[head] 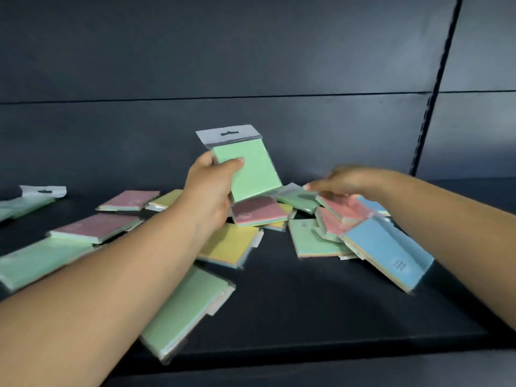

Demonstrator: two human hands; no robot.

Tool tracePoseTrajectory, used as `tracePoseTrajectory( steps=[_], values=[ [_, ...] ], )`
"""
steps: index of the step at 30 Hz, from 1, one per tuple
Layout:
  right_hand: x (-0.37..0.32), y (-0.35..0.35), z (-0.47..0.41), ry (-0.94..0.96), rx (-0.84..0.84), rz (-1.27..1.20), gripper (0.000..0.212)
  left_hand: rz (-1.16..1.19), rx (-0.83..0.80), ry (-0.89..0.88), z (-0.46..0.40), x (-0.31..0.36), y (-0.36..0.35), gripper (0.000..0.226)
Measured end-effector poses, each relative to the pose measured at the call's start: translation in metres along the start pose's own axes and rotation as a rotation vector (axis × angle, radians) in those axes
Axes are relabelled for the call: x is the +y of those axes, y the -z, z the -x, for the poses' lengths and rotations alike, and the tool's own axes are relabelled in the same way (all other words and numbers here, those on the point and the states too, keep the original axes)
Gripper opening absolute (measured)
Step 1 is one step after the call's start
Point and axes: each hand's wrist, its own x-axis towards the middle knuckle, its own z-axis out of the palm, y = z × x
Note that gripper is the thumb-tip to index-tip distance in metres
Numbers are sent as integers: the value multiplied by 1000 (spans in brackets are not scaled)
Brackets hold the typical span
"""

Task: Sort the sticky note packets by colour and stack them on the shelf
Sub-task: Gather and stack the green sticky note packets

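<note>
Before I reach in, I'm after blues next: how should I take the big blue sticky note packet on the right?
Take the large blue sticky note packet by its near-right short edge, coming from the front right. It lies tilted, propped on the pink and green packets behind it, so that end looks clear of the pile and the dark shelf, probably leaving finger room.

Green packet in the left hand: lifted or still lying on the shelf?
Lifted. The left hand holds the green packet upright, hang tab on top, above the shelf.
</note>
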Motion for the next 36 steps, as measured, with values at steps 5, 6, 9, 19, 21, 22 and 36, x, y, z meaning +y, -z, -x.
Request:
tracePoseTrajectory(
  steps=[5,6,9,19,21,22,36],
  values=[
    [-12,-6,-12,-28,-57,265,56,-68,142,-45,-13,-18,-19,18],
    [-12,-7,-14,-19,-52,310,56,-104,143,-70,-14,-21,-20,18],
    [-7,-11,-18,-48,-89,161,60,-149,121,-114,-18,-23,-17,16],
    [-6,-6,-24,17,16,-829,8,-84,55,-120,-18,-12,-6,13],
    [-6,-3,-22,12,-1,-978,9,-55,101,-128,-19,-8,-4,10],
    [-7,-1,-20,12,-14,-1032,6,-31,125,-131,-19,-5,-3,9],
    [-110,-38,81,146,-190,-1233,17,85,188,-78,45,73,109,10]
  ],
)
